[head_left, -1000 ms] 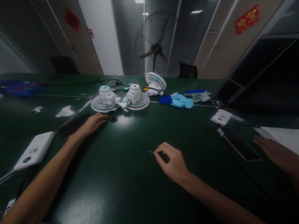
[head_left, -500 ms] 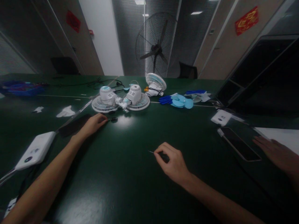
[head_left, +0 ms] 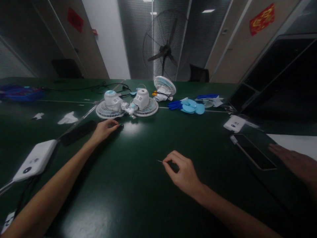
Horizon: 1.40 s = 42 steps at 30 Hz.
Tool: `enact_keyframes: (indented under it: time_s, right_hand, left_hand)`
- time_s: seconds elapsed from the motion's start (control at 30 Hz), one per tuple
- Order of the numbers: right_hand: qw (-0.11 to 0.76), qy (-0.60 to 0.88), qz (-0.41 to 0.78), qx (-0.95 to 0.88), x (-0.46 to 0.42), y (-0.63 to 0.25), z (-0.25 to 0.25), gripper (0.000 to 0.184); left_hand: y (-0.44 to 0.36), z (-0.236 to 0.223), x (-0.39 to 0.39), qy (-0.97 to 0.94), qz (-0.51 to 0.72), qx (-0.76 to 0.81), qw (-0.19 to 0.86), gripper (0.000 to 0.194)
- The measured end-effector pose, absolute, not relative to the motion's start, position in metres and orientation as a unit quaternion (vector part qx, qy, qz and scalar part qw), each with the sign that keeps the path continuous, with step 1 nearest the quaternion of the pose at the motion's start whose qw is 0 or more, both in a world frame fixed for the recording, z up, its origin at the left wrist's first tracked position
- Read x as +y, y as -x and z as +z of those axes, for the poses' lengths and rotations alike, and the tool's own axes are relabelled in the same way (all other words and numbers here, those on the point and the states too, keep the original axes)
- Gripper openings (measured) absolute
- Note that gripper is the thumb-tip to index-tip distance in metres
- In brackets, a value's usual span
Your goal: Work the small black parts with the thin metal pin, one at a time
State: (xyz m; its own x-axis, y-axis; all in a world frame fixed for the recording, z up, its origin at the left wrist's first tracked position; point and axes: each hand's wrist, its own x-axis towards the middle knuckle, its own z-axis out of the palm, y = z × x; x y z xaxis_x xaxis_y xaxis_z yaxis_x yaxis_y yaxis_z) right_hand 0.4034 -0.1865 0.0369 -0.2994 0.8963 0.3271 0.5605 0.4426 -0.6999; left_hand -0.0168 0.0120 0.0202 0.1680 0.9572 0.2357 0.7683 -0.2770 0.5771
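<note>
My left hand reaches forward over the green table, its thumb and index finger closed on a small dark piece with a bit of green. What exactly this piece is, I cannot make out. My right hand, nearer to me, pinches a thin metal pin-like rod that points left; the rest of the rod is hidden by the fingers. Just beyond my left hand lie two white fan heads, grilles down on the table. A third fan head leans behind them.
Blue gloves and light-blue fan blades lie at the back. On the left are a white power bank, a dark phone and a blue basket. At right, another person's hand rests near a phone and a white box.
My left hand has moved slightly right, and its fingertips now cover more of the small dark piece, with green showing. My right hand has barely moved.
</note>
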Motion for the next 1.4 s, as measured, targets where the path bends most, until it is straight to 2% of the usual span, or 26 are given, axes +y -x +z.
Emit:
enact_keyframes:
  time_s: [0.57, 0.73, 0.9, 1.1, 1.4]
  right_hand:
    - [0.358, 0.473, 0.237, -0.770, -0.186, -0.403, 0.036, 0.013]
    - [0.356, 0.477, 0.236, -0.768, -0.187, -0.403, 0.035, 0.012]
    - [0.343, 0.484, 0.221, -0.774, -0.188, -0.402, 0.038, 0.012]
    - [0.319, 0.501, 0.171, -0.786, -0.189, -0.399, 0.036, 0.009]
    - [0.301, 0.505, 0.172, -0.791, -0.191, -0.400, 0.037, 0.008]
  left_hand:
    - [0.011, 0.021, 0.010, -0.757, 0.286, 0.560, 0.174, 0.056]
    - [-0.021, 0.035, -0.006, -0.809, 0.216, 0.494, 0.235, 0.044]
    - [-0.100, 0.044, -0.062, -0.867, 0.163, 0.334, 0.331, 0.026]
    - [-0.148, 0.041, -0.106, -0.900, 0.170, 0.265, 0.302, 0.013]
    - [-0.145, 0.039, -0.106, -0.906, 0.161, 0.246, 0.306, 0.014]
